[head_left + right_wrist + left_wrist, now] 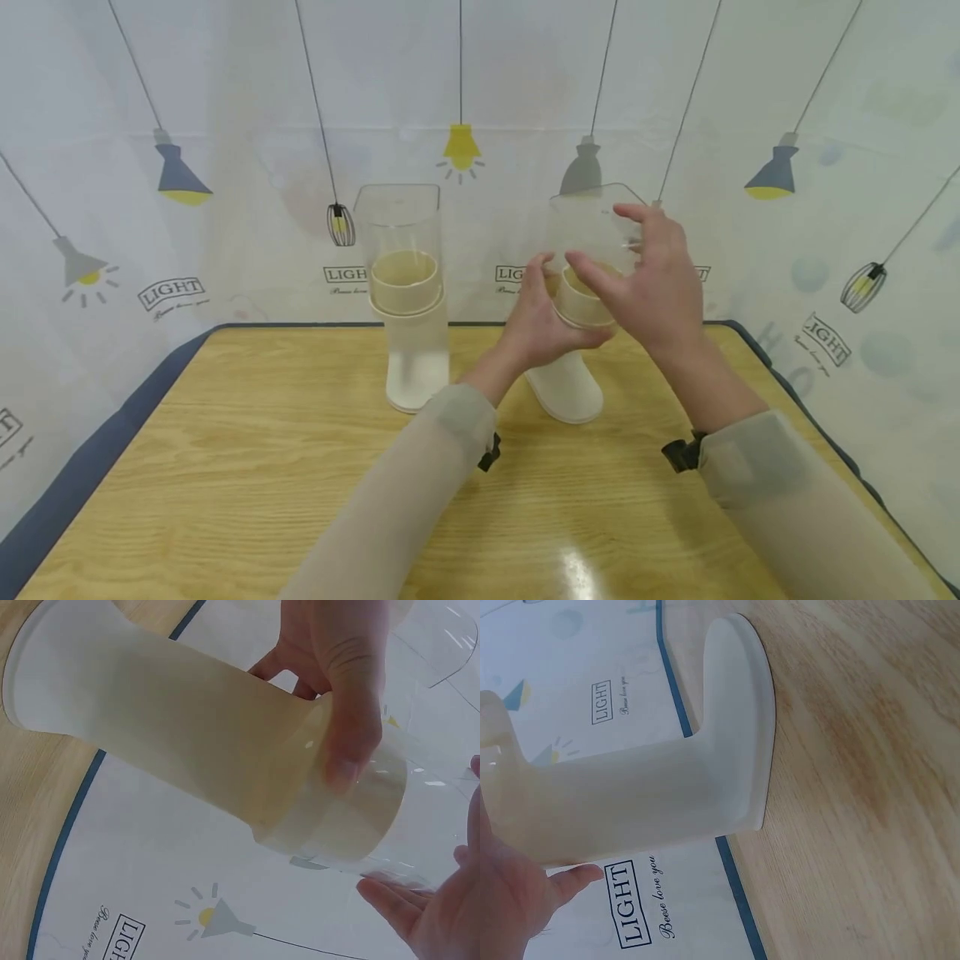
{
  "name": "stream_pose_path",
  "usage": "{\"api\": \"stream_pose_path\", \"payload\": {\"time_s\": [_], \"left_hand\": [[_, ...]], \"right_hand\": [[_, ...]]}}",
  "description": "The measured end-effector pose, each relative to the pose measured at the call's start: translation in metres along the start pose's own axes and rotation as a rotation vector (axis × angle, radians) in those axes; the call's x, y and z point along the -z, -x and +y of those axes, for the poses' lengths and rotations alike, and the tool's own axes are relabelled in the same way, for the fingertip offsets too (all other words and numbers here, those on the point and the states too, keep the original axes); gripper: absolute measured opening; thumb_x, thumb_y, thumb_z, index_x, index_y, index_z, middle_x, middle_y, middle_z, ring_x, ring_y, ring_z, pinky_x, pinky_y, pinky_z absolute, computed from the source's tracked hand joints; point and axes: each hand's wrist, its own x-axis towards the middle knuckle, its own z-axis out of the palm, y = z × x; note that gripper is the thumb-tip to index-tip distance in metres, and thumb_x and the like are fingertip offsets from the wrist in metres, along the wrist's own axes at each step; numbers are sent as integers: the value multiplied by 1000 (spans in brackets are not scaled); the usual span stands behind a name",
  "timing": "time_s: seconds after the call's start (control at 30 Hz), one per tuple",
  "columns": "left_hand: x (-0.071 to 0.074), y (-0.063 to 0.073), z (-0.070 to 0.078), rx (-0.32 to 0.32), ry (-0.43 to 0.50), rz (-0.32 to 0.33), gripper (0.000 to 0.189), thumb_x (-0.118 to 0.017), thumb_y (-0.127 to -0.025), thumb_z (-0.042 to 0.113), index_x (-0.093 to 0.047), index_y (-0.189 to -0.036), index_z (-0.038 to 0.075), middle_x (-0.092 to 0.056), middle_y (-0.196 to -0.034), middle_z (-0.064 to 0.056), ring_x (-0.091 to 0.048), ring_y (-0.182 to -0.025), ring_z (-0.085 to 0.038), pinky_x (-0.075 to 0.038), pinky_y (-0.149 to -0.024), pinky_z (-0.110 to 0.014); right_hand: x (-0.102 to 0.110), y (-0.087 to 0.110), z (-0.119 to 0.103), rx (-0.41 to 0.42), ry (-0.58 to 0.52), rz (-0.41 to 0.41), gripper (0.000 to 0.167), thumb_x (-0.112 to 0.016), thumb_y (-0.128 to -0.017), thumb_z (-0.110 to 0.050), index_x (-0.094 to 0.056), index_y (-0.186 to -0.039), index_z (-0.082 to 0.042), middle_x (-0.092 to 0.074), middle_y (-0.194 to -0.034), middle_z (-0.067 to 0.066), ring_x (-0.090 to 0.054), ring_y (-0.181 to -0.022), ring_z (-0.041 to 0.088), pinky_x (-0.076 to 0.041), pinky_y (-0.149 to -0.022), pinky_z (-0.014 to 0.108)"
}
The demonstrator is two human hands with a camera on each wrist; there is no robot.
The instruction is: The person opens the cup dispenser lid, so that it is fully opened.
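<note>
An off-white, boot-shaped stand [566,390] with a ring-like top stands on the table to the right of centre. Over its ring sits a clear plastic container [581,223]. My left hand [542,323] grips the stand around its upper collar, and in the right wrist view its thumb [352,742] lies across the collar. My right hand [660,287] holds the clear container from the right, thumb and fingers on opposite sides. The left wrist view has the stand's foot [739,727] on the tabletop.
A matching off-white stand [417,358] with its own clear container [397,212] stands upright to the left. Both are on a wooden table [247,467] with a dark blue border. Behind hangs a white cloth [247,167] printed with lamps.
</note>
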Motion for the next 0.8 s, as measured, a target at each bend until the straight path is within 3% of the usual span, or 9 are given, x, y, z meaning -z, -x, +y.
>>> {"api": "stream_pose_path", "payload": {"time_s": [0.17, 0.27, 0.4, 0.63, 0.73, 0.8], "left_hand": [[2, -1, -2, 2, 8, -3, 137, -103, -71, 47, -13, -171, 22, -46, -157, -10, -57, -134, -23, -55, -114, -44], [3, -2, -2, -7, 8, -15, 138, -104, -70, 48, -14, -171, 22, -49, -153, -7, -59, -130, -20, -55, -113, -42], [4, -2, -2, -20, 9, -33, 138, -103, -70, 48, -14, -171, 20, -51, -149, -7, -59, -128, -20, -55, -112, -43], [6, -3, -3, -53, 0, -35, 137, -102, -73, 46, -9, -171, 21, -44, -158, -11, -57, -132, -22, -54, -113, -41], [8, -4, -3, -58, 7, -45, 137, -102, -74, 44, -9, -172, 20, -46, -157, -14, -57, -133, -25, -53, -114, -42], [8, -3, -3, -45, 8, -63, 138, -102, -74, 45, -8, -173, 21, -47, -158, -14, -57, -135, -25, -52, -117, -44]], "right_hand": [[3, -4, 2, -96, -84, -16, 78, -82, -94, -54, -52, -154, -14, -56, -155, 19, -71, -127, 43, -57, -105, 61], [5, -2, 2, -126, -105, -23, 79, -82, -94, -56, -52, -156, -16, -54, -157, 18, -71, -129, 43, -57, -106, 62], [5, 2, 1, -117, -101, 4, 77, -83, -93, -55, -55, -155, -18, -56, -156, 17, -72, -127, 43, -57, -103, 62], [3, 2, -4, 15, -10, 71, 74, -84, -92, -50, -60, -151, -12, -64, -148, 19, -65, -122, 41, -56, -90, 62], [6, 2, -6, -3, -26, 91, 73, -85, -92, -48, -58, -152, -14, -63, -148, 17, -69, -120, 39, -60, -93, 57], [9, 3, -5, -42, -62, 115, 72, -86, -92, -47, -59, -152, -18, -63, -147, 13, -74, -118, 35, -62, -95, 46]]}}
